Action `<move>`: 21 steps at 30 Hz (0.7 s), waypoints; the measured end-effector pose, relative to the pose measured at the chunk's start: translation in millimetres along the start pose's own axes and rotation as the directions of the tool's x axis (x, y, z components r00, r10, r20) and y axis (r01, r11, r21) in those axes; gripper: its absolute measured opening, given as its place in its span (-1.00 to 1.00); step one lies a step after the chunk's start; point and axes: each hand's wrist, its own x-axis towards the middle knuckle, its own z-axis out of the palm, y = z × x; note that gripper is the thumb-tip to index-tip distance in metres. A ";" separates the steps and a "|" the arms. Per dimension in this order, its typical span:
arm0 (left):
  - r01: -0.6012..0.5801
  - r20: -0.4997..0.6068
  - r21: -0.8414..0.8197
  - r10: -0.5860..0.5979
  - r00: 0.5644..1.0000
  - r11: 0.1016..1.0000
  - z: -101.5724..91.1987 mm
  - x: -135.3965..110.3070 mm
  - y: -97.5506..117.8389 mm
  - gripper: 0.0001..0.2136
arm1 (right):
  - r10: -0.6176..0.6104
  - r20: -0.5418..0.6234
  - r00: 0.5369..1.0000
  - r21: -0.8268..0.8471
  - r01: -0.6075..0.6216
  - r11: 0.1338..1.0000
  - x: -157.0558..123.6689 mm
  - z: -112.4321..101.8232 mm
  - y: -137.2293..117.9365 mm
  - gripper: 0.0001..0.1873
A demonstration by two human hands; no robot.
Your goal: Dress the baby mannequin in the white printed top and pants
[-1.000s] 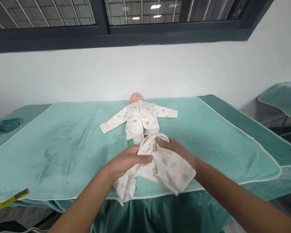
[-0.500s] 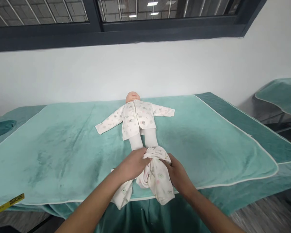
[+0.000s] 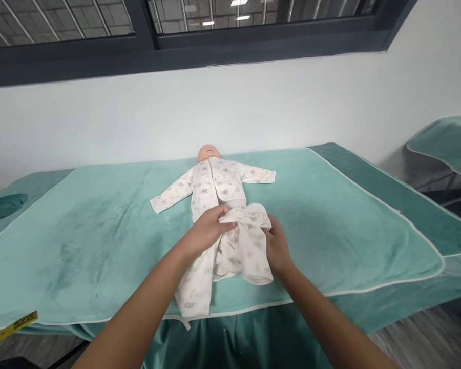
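A baby doll [image 3: 208, 152] lies on its back on a teal mat [image 3: 330, 215], dressed in a white printed top [image 3: 215, 184]. White printed baby trousers [image 3: 230, 251] cover the doll's legs, their waistband drawn up near the hem of the top. My left hand [image 3: 203, 230] is closed on the left side of the waistband. On the other side my right hand [image 3: 276, 246] grips the cloth. One trouser leg trails toward the mat's near edge.
The mat covers a table against a white wall under a dark-framed window. A dark green cloth [image 3: 2, 205] lies at the far left. A yellow tape [image 3: 9, 330] shows at the lower left. A second teal-covered table [image 3: 445, 148] stands at the right.
Both hands have moved away from me, up along the doll's legs, drawing the trousers from the feet to the hem of the top. The doll's white legs are now covered.
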 end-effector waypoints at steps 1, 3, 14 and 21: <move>-0.040 -0.094 0.053 0.045 0.995 0.998 1.3 8.4 -1.7 -0.88 | -0.003 -0.011 1.000 -0.011 0.003 1.000 7.6 2.9 2.1 -0.78; -0.088 -0.240 0.154 0.124 0.963 0.984 5.0 22.3 -4.4 -0.94 | -0.039 -0.029 0.999 -0.063 0.037 0.997 21.9 7.9 5.2 -0.73; 0.005 -0.222 0.329 0.073 0.972 0.944 12.3 19.4 -6.5 -0.92 | -0.169 0.089 0.982 -0.312 0.188 0.931 74.8 4.0 6.5 -0.67; -0.051 -0.444 0.170 0.123 0.888 0.984 -1.0 32.1 -12.9 -0.89 | -0.179 0.165 0.970 -0.321 0.224 0.920 84.6 8.7 8.3 -0.78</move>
